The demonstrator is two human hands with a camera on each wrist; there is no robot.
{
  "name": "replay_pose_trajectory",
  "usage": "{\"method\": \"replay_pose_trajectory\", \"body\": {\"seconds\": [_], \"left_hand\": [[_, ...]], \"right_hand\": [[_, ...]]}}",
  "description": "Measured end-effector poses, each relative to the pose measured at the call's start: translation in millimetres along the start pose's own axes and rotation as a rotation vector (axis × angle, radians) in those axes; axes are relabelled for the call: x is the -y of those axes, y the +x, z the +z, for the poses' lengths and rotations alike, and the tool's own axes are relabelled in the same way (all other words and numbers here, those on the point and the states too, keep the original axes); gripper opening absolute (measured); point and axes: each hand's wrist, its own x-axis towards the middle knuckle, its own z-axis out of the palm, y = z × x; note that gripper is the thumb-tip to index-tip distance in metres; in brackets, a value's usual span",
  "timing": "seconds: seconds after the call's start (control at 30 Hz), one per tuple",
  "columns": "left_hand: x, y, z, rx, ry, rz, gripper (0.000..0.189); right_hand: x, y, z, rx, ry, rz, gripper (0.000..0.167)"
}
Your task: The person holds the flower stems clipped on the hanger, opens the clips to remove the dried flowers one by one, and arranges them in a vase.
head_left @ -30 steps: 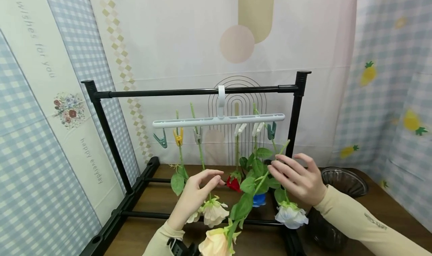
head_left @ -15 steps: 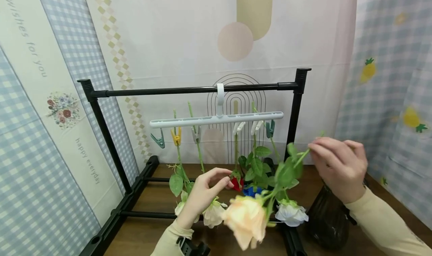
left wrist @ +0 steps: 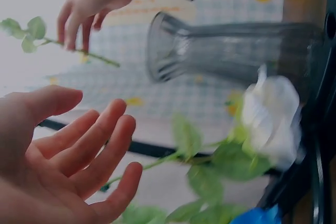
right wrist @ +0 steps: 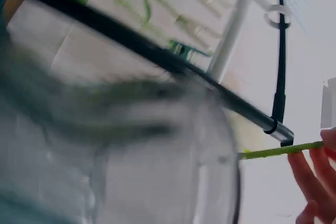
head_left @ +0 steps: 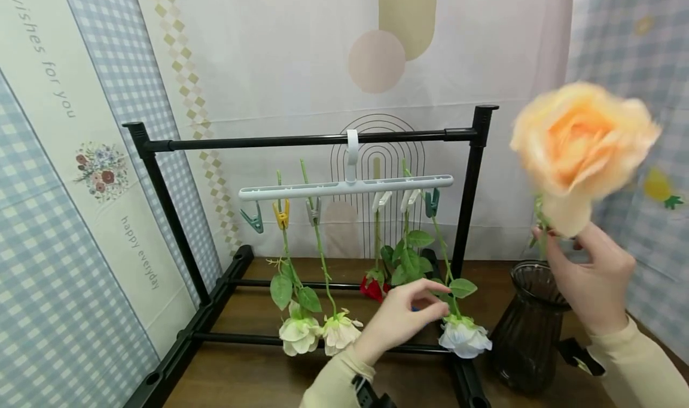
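Observation:
My right hand (head_left: 600,279) pinches the stem of a peach rose (head_left: 584,148), bloom up, over the dark glass vase (head_left: 527,342). From the left wrist view, the bare stem end (left wrist: 107,61) points at the vase mouth, still outside it. The right wrist view has the green stem (right wrist: 273,152) between fingertips beside the blurred glass. My left hand (head_left: 401,312) is held out with loosely bent fingers and nothing in them, near a white rose (head_left: 464,337) hanging head down. A blue flower (left wrist: 260,216) is mostly hidden behind that hand.
A pale blue clip hanger (head_left: 323,189) hangs from the black rack (head_left: 258,143). Its clips hold a red rose (head_left: 373,288), two cream roses (head_left: 298,336) and leafy stems. One green clip (head_left: 253,218) at the left end holds nothing. The rack's post (head_left: 468,198) stands left of the vase.
My right hand has carried the peach rose rightward from before the hanger and turned it from bloom down to bloom up, over the vase. My left hand has moved right, past the red rose.

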Motion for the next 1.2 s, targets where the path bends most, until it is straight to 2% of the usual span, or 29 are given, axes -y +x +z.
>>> {"method": "replay_pose_trajectory", "body": {"seconds": [0.13,0.33,0.5,0.6,0.77,0.87,1.2], "left_hand": [[3.9,10.5,22.9,0.078,-0.038,-0.054,0.028],[8.5,29.9,56.8,0.092,-0.038,-0.139,0.031],[5.3,43.6,81.9,0.051,-0.032,-0.246,0.046],[1.7,48.2,93.1,0.006,0.021,-0.295,0.056],[1.5,52.1,106.5,-0.046,0.097,-0.289,0.070],[3.2,54.6,112.8,-0.061,0.113,-0.280,0.073],[11.4,62.4,133.9,-0.154,0.128,-0.253,0.069]], "right_hand": [[3,-1.8,-10,0.123,-0.067,0.090,0.017],[2,-5.9,-21,0.193,-0.151,0.243,0.014],[-1,-12.4,-25,0.259,-0.175,0.395,0.011],[-4,-15.4,-27,0.279,-0.197,0.467,0.015],[-8,-19.9,-32,0.344,-0.276,0.538,0.025],[-11,-22.8,-35,0.374,-0.284,0.570,0.030],[-17,-30.6,-37,0.377,-0.261,0.618,0.032]]}}
